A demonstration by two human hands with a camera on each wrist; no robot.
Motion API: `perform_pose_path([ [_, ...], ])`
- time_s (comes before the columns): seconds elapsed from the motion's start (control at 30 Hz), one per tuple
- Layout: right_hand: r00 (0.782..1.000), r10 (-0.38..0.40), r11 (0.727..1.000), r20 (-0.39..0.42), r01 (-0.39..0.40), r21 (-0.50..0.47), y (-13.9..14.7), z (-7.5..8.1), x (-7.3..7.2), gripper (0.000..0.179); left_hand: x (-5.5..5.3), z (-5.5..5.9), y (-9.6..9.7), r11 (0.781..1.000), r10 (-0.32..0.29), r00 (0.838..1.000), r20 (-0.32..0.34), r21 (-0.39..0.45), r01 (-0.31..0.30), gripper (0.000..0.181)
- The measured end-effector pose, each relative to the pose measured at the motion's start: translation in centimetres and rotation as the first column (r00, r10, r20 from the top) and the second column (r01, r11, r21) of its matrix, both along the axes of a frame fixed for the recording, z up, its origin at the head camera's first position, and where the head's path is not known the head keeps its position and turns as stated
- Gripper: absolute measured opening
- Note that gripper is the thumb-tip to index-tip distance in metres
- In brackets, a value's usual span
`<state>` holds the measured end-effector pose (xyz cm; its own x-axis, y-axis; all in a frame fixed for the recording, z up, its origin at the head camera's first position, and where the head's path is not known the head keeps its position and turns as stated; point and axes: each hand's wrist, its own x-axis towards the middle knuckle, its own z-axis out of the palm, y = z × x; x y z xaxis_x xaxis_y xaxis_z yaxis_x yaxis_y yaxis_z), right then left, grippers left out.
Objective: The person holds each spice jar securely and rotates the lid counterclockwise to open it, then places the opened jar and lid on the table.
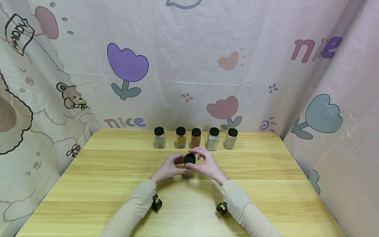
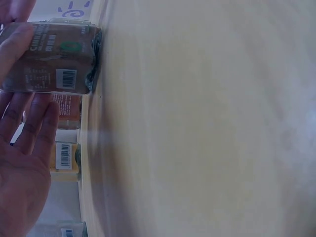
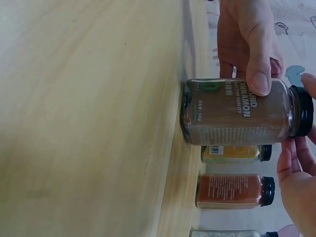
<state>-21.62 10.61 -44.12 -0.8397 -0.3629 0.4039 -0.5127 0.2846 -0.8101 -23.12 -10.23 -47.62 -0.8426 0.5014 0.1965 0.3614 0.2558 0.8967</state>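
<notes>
A glass spice jar of ground cinnamon (image 3: pixel 217 118) with a black lid (image 1: pixel 189 158) is upright between both hands over the middle of the table. My left hand (image 1: pixel 170 168) grips the jar's body, its thumb (image 3: pixel 259 81) lying across the label and its fingers on the far side. At the top of the jar, my right hand (image 1: pixel 207 164) has its thumb and fingers around the black lid. In the left wrist view the brown jar (image 2: pixel 54 74) shows a barcode on its side, with the lid end out of frame.
Behind the hands stands a row of black-lidded spice jars: a pale one (image 1: pixel 160 141), a yellow one (image 1: pixel 181 141), a reddish-brown one (image 1: pixel 195 141), then white ones (image 1: pixel 213 143) to the right. A printed curtain (image 1: pixel 177 49) hangs behind the wooden table (image 1: pixel 103 171).
</notes>
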Motion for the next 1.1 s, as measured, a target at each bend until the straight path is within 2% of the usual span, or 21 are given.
perform_pose_path([
  [0.23, 0.999, -0.04, 0.999, -0.033, 0.04, 0.017, -0.23, -0.28, -0.15, 0.042, -0.03, -0.1, 0.02, 1.0, 0.004, 1.0, -0.015, 0.0, -0.004, 0.049],
  [0.4, 0.999, -0.01, 1.0, -0.042, 0.011, 0.011, -0.17, -0.28, -0.17, 0.038, -0.03, -0.03, -0.01, 1.0, 0.001, 1.0, -0.012, -0.006, -0.001, 0.049],
  [0.57, 0.999, 0.017, 1.0, -0.037, -0.017, 0.014, 0.0, -0.24, -0.16, 0.043, -0.05, -0.02, -0.03, 1.0, 0.004, 1.0, -0.004, -0.012, -0.004, 0.049],
  [0.77, 0.999, -0.036, 0.999, -0.015, 0.037, 0.039, -0.07, -0.22, -0.16, 0.051, 0.01, 0.0, 0.01, 1.0, 0.009, 1.0, -0.005, -0.003, -0.009, 0.049],
  [0.9, 0.997, -0.071, 0.996, -0.011, 0.071, 0.052, -0.25, -0.17, -0.07, 0.049, 0.05, -0.04, 0.01, 1.0, 0.008, 1.0, -0.013, -0.003, -0.008, 0.048],
  [1.1, 0.999, -0.049, 0.998, -0.02, 0.05, 0.045, -0.3, -0.02, 0.1, 0.043, 0.12, 0.1, -0.02, 1.0, 0.003, 1.0, -0.02, -0.009, -0.003, 0.049],
])
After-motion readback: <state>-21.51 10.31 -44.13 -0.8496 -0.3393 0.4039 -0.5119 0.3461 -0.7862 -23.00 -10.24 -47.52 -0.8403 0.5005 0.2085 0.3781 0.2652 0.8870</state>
